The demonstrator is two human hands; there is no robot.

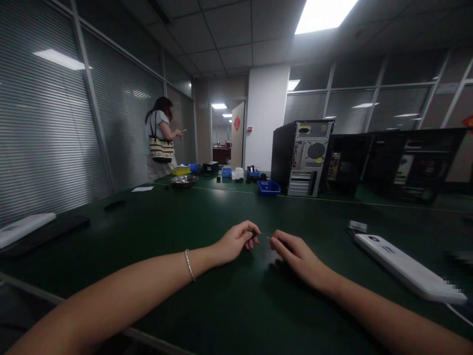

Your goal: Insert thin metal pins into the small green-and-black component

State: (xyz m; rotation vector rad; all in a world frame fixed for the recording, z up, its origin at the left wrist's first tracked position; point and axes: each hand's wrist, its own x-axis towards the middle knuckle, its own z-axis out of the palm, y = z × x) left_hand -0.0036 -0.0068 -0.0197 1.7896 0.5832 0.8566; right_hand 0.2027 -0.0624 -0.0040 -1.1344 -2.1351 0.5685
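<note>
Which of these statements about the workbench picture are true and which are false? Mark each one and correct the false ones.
1. The left hand pinches a small dark part between its fingertips. True.
2. A bracelet is on the right wrist. False: it is on the left wrist.
3. A long white device lies on the green table to the right of the right hand. True.
4. The computer tower lies flat on its side. False: it stands upright.
5. The blue tray sits between the two hands. False: it is far off, beside the tower.

Matt green table mat [221, 305], glossy white plastic casing [406, 268] (metal bracelet [189, 265] shiny)
</note>
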